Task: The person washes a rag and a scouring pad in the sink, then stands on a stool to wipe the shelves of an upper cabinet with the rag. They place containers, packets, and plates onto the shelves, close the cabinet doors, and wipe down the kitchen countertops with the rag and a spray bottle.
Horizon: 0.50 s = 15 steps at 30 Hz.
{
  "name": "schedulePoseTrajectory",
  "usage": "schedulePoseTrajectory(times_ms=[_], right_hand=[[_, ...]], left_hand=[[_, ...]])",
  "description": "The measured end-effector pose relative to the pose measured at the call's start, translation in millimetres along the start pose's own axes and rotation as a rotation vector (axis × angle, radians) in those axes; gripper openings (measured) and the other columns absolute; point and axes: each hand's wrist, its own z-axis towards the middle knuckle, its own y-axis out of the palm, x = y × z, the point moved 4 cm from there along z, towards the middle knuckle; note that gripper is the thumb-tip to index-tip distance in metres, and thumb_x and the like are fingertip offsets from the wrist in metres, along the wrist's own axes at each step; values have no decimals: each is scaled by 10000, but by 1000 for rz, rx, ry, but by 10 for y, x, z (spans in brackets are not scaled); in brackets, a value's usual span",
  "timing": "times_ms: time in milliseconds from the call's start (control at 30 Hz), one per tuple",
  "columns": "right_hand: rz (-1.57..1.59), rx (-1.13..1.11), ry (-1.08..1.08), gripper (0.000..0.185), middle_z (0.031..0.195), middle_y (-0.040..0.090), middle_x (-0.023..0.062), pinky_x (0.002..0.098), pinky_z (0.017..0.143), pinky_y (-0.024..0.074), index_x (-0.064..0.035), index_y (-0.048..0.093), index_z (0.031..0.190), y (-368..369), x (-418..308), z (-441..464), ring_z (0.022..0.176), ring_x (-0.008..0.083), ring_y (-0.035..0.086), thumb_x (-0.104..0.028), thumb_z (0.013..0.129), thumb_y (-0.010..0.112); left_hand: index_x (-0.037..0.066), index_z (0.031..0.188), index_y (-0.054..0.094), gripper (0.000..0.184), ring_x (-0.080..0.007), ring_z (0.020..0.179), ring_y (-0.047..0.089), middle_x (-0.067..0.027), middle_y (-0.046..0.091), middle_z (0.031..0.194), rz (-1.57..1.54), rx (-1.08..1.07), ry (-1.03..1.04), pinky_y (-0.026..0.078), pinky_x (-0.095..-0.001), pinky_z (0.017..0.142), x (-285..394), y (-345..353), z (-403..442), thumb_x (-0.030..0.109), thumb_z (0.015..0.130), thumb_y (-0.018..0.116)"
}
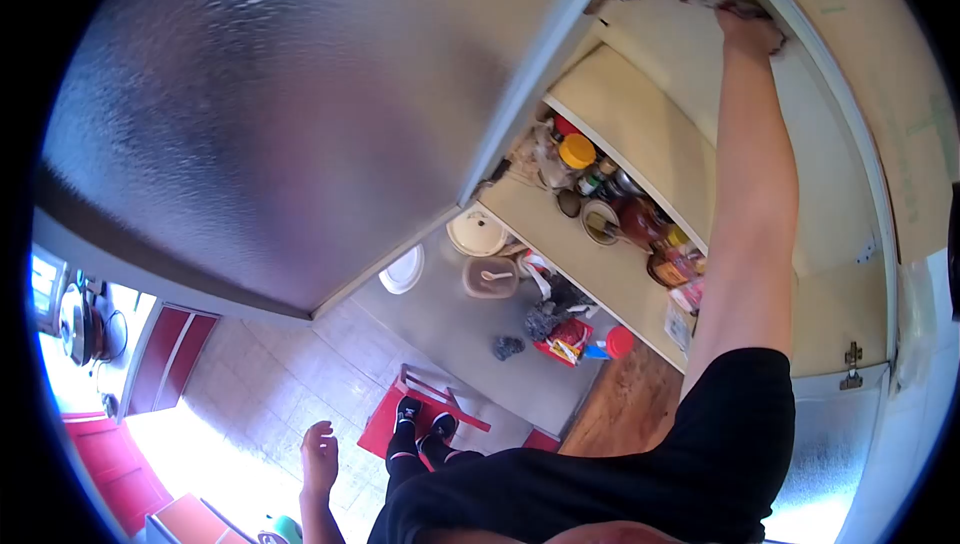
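And up in the cupboard (835, 144) corner, the right hand (750, 36) has its grip closed on what looks like a rag (738, 8), probably light, limp, best bunched mid-cloth, while the left hand (320, 456) hangs loosely open, well below that grip.

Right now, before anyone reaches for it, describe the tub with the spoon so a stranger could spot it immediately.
Start at the big frosted-glass door and look just below it in the picture, to the grey counter. There, beside a round cream dish, sits a brownish, squarish tub. Unlike its rounder pale neighbours, it has a light-coloured spoon in it.
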Motion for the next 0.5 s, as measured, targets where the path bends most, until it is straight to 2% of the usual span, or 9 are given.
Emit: schedulePoseTrajectory(times_ms=[133, 200, 300, 400, 467, 500], right_hand=[[-163, -151, 98, 390, 1243, 533, 36, 501, 975, 359, -152, 539, 1185, 532, 659, -301, 1143, 243, 489, -307, 891, 335], [-32, -225, 167, 381, 1233, 538, 40, 495, 971, 367, -150, 543, 1179, 559, 804, -238, 1141, 242, 491, -305, 901, 334], [32, -238, 213, 345, 1186, 556, 72, 481, 952, 396, -112, 549, 1145, 672, 607, -683, 1112, 248, 510, -247, 920, 325], [62, -300, 313, 323, 1159, 564, 106, 470, 948, 404, -61, 546, 1114, 569, 432, -894, 1081, 258, 525, -209, 920, 334], [39, -318, 323, 311, 1152, 564, 133, 456, 954, 404, -23, 540, 1097, 683, 228, -1679, 1075, 266, 526, -188, 919, 345], [19, -321, 329, 307, 1151, 562, 142, 446, 964, 399, -11, 536, 1093, 686, 236, -1724, 1082, 266, 521, -186, 917, 356]], left_hand=[[15, 1072, 557, 279, -227, 836, 611, -148, 599, 990, -22, 117, -65, 497, -321, 683, -463, -215, -302, -28, 800, 517], [9, 1076, 550, 290, -225, 844, 609, -151, 597, 999, -17, 145, -110, 496, -325, 689, -413, -346, -383, -30, 791, 513], [14, 1079, 552, 284, -222, 830, 610, -148, 600, 1002, -11, 168, -103, 498, -322, 680, -606, -347, -392, -15, 797, 522], [23, 1080, 557, 278, -221, 821, 613, -145, 605, 994, -73, 117, -116, 502, -322, 673, -451, -299, -230, -9, 805, 525], [23, 1075, 561, 269, -214, 803, 616, -138, 609, 984, -31, 94, -25, 506, -318, 673, -262, -240, -28, -8, 809, 528], [23, 1073, 562, 265, -211, 794, 617, -135, 611, 978, -6, 79, 23, 507, -316, 673, -191, -197, 60, -7, 812, 529]])
